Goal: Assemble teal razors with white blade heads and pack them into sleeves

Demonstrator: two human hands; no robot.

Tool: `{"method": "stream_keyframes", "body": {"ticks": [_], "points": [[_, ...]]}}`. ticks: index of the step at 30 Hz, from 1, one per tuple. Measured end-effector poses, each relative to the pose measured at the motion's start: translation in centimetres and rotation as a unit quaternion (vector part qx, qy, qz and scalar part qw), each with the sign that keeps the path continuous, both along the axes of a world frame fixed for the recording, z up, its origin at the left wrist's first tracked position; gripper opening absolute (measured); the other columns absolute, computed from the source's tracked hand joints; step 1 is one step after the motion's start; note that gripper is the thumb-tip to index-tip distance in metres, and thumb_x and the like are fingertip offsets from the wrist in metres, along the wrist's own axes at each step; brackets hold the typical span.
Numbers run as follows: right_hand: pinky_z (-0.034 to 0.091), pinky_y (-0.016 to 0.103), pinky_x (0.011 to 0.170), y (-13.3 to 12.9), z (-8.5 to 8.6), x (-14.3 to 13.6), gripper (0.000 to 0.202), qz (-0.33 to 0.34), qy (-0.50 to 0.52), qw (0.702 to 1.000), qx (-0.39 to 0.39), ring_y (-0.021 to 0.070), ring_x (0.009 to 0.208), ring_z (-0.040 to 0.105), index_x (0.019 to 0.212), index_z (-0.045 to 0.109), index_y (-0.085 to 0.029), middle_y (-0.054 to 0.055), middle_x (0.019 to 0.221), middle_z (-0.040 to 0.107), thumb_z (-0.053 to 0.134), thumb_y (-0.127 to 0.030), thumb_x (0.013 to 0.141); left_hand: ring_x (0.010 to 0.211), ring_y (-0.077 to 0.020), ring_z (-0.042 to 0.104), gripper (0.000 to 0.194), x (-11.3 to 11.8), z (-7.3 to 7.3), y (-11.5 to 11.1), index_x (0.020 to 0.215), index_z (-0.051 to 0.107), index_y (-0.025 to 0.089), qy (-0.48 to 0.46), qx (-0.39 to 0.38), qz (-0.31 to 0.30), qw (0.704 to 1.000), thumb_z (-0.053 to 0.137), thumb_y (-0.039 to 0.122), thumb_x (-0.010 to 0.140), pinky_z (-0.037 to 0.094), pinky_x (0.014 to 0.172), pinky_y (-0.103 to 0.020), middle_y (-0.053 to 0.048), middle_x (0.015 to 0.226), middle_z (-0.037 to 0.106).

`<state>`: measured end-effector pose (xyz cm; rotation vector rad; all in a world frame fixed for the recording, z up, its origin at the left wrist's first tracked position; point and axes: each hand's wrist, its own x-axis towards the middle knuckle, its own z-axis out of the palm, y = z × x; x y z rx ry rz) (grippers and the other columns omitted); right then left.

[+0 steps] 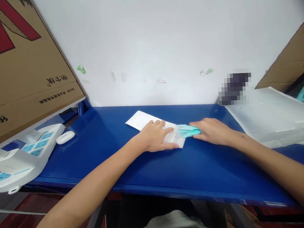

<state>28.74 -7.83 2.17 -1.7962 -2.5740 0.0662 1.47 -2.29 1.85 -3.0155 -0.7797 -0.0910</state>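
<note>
A long white packet [139, 120] lies slantwise on the blue table [159, 167]. My left hand [156, 135] presses on its right part, thumb and fingers spread around the open end. Out of that end comes a bunched teal item [186, 130], thin and folded like plastic or fabric. My right hand [210, 131] is closed around the item's right end, just beyond the packet's edge. Part of the teal item shows through the packet's clear section between the hands.
At the left are a white power strip [46, 149] with a plugged-in adapter and a small white case [65, 137]. Clear plastic bags [268, 115] lie at the right. Cardboard [26, 72] stands at the left, a white panel [149, 43] behind.
</note>
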Motion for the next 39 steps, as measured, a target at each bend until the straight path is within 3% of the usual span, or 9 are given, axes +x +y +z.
{"method": "stream_keyframes", "body": {"ticks": [3,5,9,12,18,22,27,31,39], "points": [[0.029,0.029,0.057,0.0,0.3,-0.1,0.018,0.015,-0.049,0.999,-0.005,0.0196,0.068,0.066,0.087,0.059,-0.023,0.004,0.080,0.072,0.051,-0.036,0.098,0.112,-0.0355,0.064,0.077,-0.8,0.7,0.2,0.139,0.066,0.019,-0.017,-0.058,-0.065,0.996,0.064,0.074,0.085,0.050,0.097,-0.047,-0.018,0.127,0.063],[0.028,0.029,0.057,0.0,0.5,-0.2,0.022,0.021,-0.066,0.998,-0.007,0.0193,0.067,0.065,0.085,0.058,-0.023,0.004,0.079,0.072,0.049,-0.037,0.100,0.132,-0.0394,0.055,0.076,-1.6,0.7,0.9,0.144,0.063,0.021,-0.035,-0.070,-0.090,0.993,0.073,0.065,0.082,0.043,0.110,-0.051,-0.018,0.144,0.056],[0.026,0.030,0.056,-0.2,0.8,-0.5,0.025,0.018,-0.079,0.997,-0.015,0.0195,0.067,0.065,0.086,0.059,-0.022,0.005,0.079,0.072,0.048,-0.038,0.102,0.160,-0.0436,0.016,0.096,-2.6,0.1,2.6,0.166,0.030,0.030,-0.009,-0.116,-0.048,0.992,0.065,0.072,0.086,0.015,0.125,-0.065,-0.013,0.176,0.017],[0.026,0.030,0.056,-0.2,0.8,-0.6,0.022,0.023,-0.091,0.996,-0.004,0.0208,0.072,0.069,0.089,0.060,-0.022,0.005,0.086,0.074,0.048,-0.035,0.103,0.160,-0.0434,0.014,0.098,-2.4,0.0,3.1,0.169,0.020,0.032,0.047,-0.157,0.004,0.987,0.051,0.080,0.090,0.012,0.124,-0.066,-0.012,0.177,0.009],[0.027,0.031,0.056,-0.2,1.2,-1.0,0.010,-0.034,-0.147,0.989,0.008,0.0247,0.079,0.073,0.095,0.063,-0.022,0.007,0.092,0.076,0.056,-0.027,0.098,0.133,-0.0416,0.043,0.101,-1.7,0.4,2.2,0.163,0.037,0.034,0.028,-0.092,0.026,0.995,0.048,0.092,0.080,0.032,0.112,-0.059,-0.014,0.157,0.048],[0.031,0.031,0.057,-0.3,1.3,-0.7,0.012,-0.063,-0.140,0.988,-0.005,0.0264,0.082,0.073,0.102,0.065,-0.022,0.008,0.094,0.077,0.057,-0.027,0.095,0.130,-0.0380,0.044,0.113,-1.7,0.4,2.0,0.163,0.036,0.030,0.014,-0.117,0.010,0.993,0.056,0.095,0.072,0.035,0.111,-0.052,-0.016,0.151,0.047],[0.039,0.034,0.066,-0.6,0.8,0.2,0.023,0.012,-0.128,0.992,0.003,0.0274,0.093,0.073,0.118,0.062,-0.021,0.010,0.110,0.076,0.045,-0.028,0.104,0.116,-0.0335,0.051,0.111,-1.7,0.1,1.9,0.163,0.034,0.021,-0.022,-0.118,0.021,0.993,0.054,0.090,0.078,0.042,0.104,-0.047,-0.017,0.133,0.051],[0.036,0.033,0.062,-1.1,0.8,0.2,0.025,0.014,-0.152,0.988,0.001,0.0276,0.089,0.074,0.121,0.060,-0.023,0.009,0.106,0.077,0.042,-0.032,0.107,0.113,-0.0345,0.054,0.104,-1.6,-0.2,2.0,0.154,0.044,0.023,-0.026,-0.117,0.040,0.992,0.058,0.091,0.076,0.045,0.097,-0.047,-0.016,0.130,0.054],[0.027,0.032,0.057,-1.6,1.2,-1.4,0.018,-0.008,-0.191,0.981,0.035,0.0286,0.086,0.075,0.117,0.062,-0.022,0.008,0.106,0.077,0.053,-0.031,0.103,0.115,-0.0327,0.057,0.084,-1.5,-0.2,2.0,0.148,0.046,0.020,-0.064,-0.086,0.007,0.994,0.059,0.076,0.087,0.047,0.095,-0.044,-0.014,0.133,0.062]]}}
